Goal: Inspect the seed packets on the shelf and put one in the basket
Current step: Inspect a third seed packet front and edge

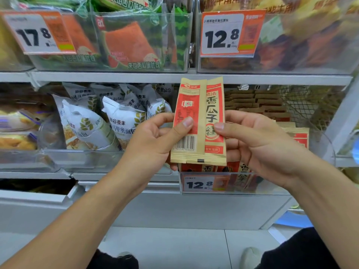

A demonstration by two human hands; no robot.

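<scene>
Centre frame: my left hand (155, 140) and right hand (258, 144) pinch two upright seed packets (200, 121), overlapped.

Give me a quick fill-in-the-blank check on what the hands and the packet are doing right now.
1. The seed packet is held by ____ hands.
2. The left hand has its thumb just above the packet's ____.
3. The price tag directly below the packet reads ____.
4. The packet is held ____, not flat.

Missing words: both; barcode; 12.8; upright
</scene>
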